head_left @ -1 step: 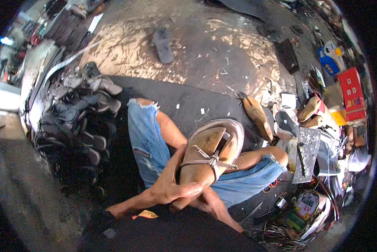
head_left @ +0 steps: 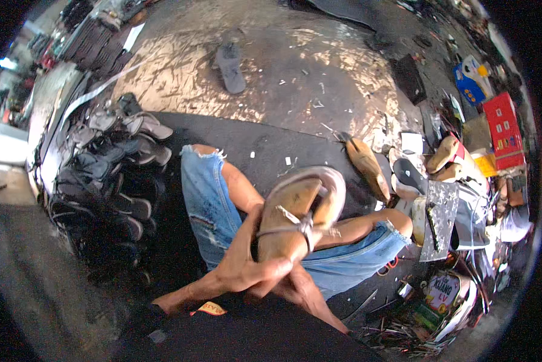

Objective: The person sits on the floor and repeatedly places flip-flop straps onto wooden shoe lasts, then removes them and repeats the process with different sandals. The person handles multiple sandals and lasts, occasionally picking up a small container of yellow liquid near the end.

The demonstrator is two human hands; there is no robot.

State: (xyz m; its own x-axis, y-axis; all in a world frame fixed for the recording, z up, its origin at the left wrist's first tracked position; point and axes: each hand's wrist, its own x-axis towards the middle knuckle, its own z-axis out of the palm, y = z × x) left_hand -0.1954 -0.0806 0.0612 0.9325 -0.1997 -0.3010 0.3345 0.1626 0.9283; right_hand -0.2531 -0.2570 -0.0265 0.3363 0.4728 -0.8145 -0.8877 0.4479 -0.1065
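My left hand (head_left: 244, 265) is closed around a sandal on a shoe last (head_left: 286, 235), its thumb lying across the heel end. The last is yellow-brown and worn. Thin straps cross it with a knot in the middle, and a pale sole edge curves around the toe, which points up and away from me. The sandal is held tilted above my lap and looks blurred. My right hand (head_left: 292, 289) lies under the heel end, against or just below the last; its fingers are hidden behind the left hand and the last.
A pile of dark sandals (head_left: 126, 175) stands at left. On the right are another wooden last (head_left: 367, 166), a dark sole (head_left: 410, 178), a red box (head_left: 505, 133), a spotted grey board (head_left: 441, 220) and a tin (head_left: 443, 292) among scraps. A flat slipper (head_left: 230, 69) lies ahead.
The sandal on its last has moved slightly up and to the left, tilting a little, and is now blurred. My left hand keeps its hold. The whole view has shifted slightly.
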